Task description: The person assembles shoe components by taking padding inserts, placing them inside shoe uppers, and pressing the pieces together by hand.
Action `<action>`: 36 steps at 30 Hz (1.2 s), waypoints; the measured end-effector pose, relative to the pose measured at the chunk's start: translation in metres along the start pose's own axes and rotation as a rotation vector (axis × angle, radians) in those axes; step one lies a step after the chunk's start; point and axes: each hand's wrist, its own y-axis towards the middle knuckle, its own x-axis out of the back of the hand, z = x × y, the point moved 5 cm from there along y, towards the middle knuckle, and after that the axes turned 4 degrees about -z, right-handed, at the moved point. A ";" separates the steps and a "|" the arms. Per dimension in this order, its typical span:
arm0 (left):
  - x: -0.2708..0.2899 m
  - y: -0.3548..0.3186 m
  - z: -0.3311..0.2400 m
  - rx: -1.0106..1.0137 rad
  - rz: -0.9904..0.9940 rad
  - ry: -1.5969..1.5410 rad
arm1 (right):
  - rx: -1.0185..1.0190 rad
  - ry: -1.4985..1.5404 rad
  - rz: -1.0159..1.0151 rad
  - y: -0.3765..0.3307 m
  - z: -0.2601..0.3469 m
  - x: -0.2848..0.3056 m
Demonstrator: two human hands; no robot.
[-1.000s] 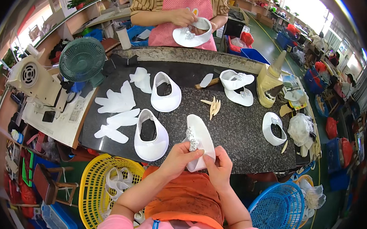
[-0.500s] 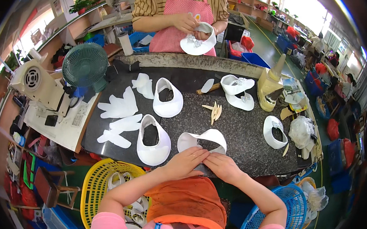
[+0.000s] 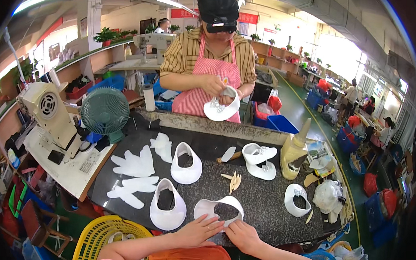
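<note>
A white shoe upper (image 3: 205,207) stands as an open loop at the near edge of the dark worktable. Both hands hold its near edge. My left hand (image 3: 199,231) lies over the left part with fingers stretched toward the middle, and its thumb is tucked low. My right hand (image 3: 242,236) pinches the edge on the right, its fingertips close to those of the left. What sits under the fingertips is hidden. Two more white uppers, one nearer (image 3: 168,214) and one farther (image 3: 186,172), lie to the left.
White cut pieces (image 3: 134,162) lie at left, beside a green fan (image 3: 105,110) and a sewing machine (image 3: 52,104). Wooden slivers (image 3: 235,182), decorated uppers (image 3: 261,170), a glue bottle (image 3: 292,156) and a plastic bag (image 3: 328,196) are right. Opposite, a co-worker (image 3: 206,72) handles another upper.
The view has tilted up, so the table sits lower in it. My hands, earlier touching, have drawn slightly apart along the upper's near edge.
</note>
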 end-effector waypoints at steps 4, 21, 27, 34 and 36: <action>0.002 0.002 -0.001 -0.012 -0.040 0.003 | 0.036 -0.019 -0.030 0.004 -0.002 0.001; 0.004 0.006 0.003 0.071 -0.134 -0.080 | 0.043 -0.038 0.105 0.000 -0.005 -0.003; 0.001 0.022 -0.007 0.151 -0.083 0.069 | 0.248 -0.324 0.271 -0.001 0.014 -0.009; 0.005 0.011 -0.013 0.063 -0.116 0.137 | -0.109 -0.048 0.401 -0.004 -0.010 -0.006; 0.004 0.008 -0.014 0.056 -0.131 0.145 | -0.063 -0.087 0.407 -0.007 -0.006 -0.009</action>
